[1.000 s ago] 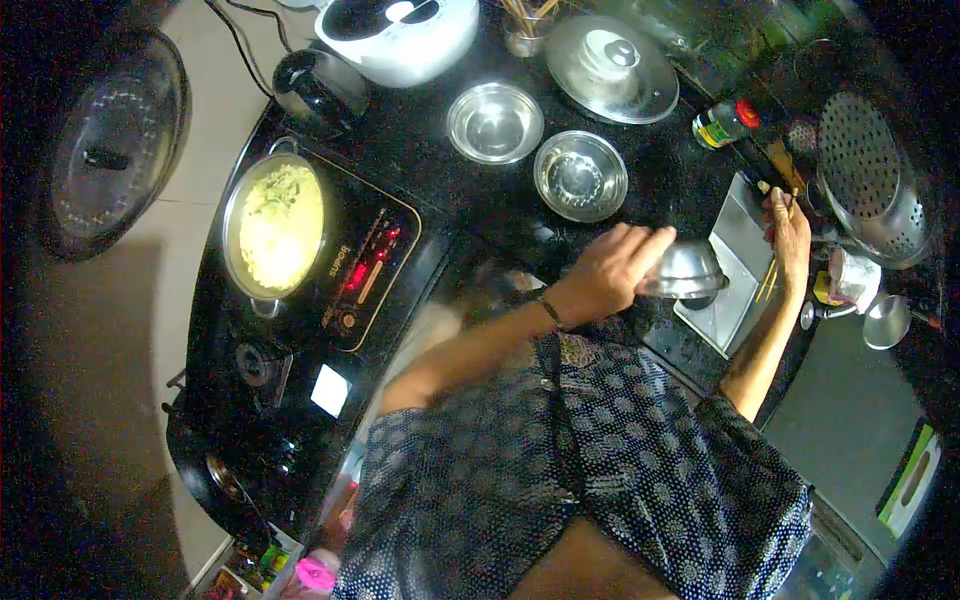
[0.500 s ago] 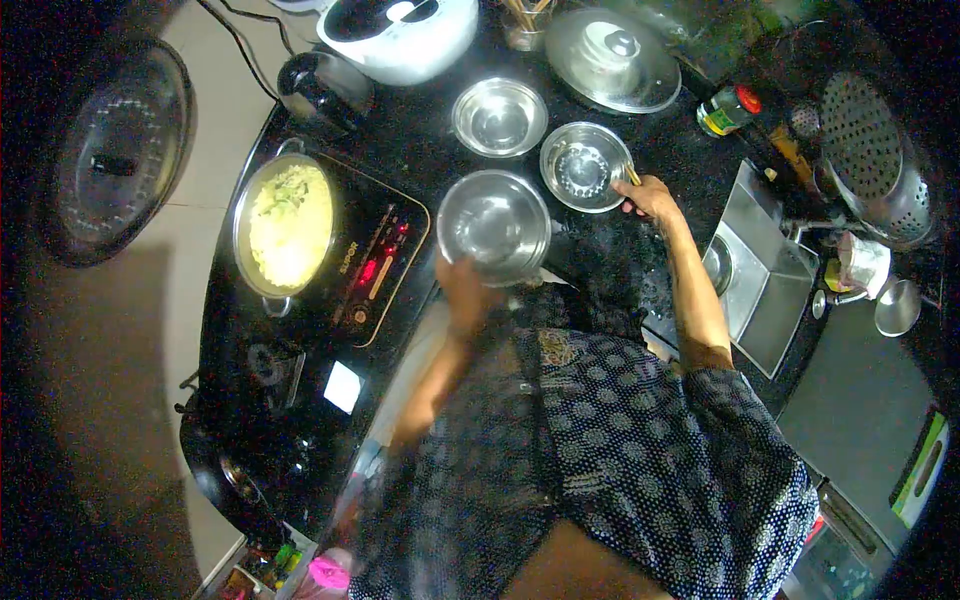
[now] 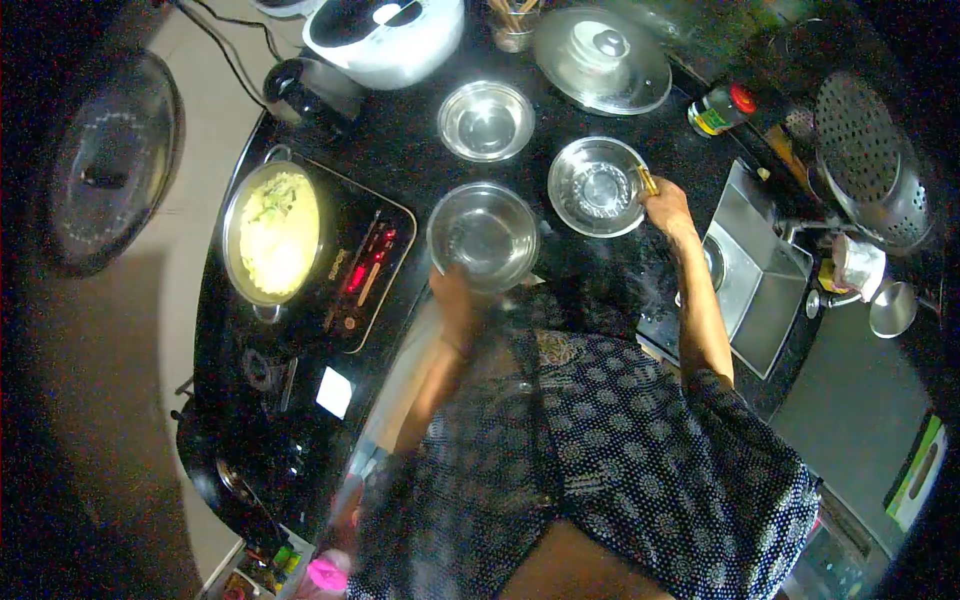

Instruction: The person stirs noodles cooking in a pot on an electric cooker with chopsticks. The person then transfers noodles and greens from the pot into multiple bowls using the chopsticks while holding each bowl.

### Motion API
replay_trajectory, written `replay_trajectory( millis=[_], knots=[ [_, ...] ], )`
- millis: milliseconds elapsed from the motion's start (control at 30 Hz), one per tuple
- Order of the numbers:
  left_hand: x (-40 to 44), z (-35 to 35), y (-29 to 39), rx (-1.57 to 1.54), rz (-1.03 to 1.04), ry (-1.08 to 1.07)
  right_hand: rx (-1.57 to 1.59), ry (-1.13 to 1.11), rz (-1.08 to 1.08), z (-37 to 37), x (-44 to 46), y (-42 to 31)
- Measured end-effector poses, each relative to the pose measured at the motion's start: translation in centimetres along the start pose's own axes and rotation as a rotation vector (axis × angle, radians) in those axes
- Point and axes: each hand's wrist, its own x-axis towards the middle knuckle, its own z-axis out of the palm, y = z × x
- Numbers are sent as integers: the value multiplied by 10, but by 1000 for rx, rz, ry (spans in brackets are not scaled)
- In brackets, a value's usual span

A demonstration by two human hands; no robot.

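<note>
At the front edge of the black counter, my left hand [image 3: 455, 302], blurred by motion, is closed on the near rim of a shiny metal bowl [image 3: 484, 237]. My right hand [image 3: 667, 208] grips the right rim of another metal bowl [image 3: 598, 187]. A pair of yellowish sticks, seemingly chopsticks [image 3: 649, 181], shows between that hand and the rim. Clear liquid or glare ripples in the right bowl; whether the left one holds anything is unclear. Behind them stands a third metal bowl [image 3: 486, 121], touched by neither hand.
On the left, a pot of yellow food [image 3: 279, 232] sits on a lit induction cooker [image 3: 372, 292]. A glass lid [image 3: 603, 62], a red-capped jar [image 3: 722, 109] and a white appliance [image 3: 385, 40] stand at the back. The sink [image 3: 765, 290] is to the right.
The bowl in my right hand has moved right and closer to me, apart from the other bowls. My left hand stays at its bowl's rim. The whole view has shifted slightly.
</note>
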Motion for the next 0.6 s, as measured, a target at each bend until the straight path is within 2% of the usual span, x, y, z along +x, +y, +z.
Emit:
replay_trajectory(
  millis=[100,167,233,300,367,500,567,600],
  knots=[
    [0,8,10,14,47,-50,60,4,40,-16,-9,1],
    [0,21,20,-70,-134,-40,160,26,65,-14,-2,31],
    [3,27,15,-68,-146,-50,486,-73,179,-24,-6,41],
    [6,30,5,-74,-156,-65,554,-113,253,-35,-9,45],
    [5,29,-3,203,217,-222,853,-155,362,-46,-19,43],
    [21,37,-14,225,104,-249,1120,-255,444,-44,-24,66],
    [32,41,-22,489,369,-395,1209,-261,467,-46,-30,61],
    [36,39,-24,488,366,-396,1245,-274,486,-46,-32,58]
  ],
)
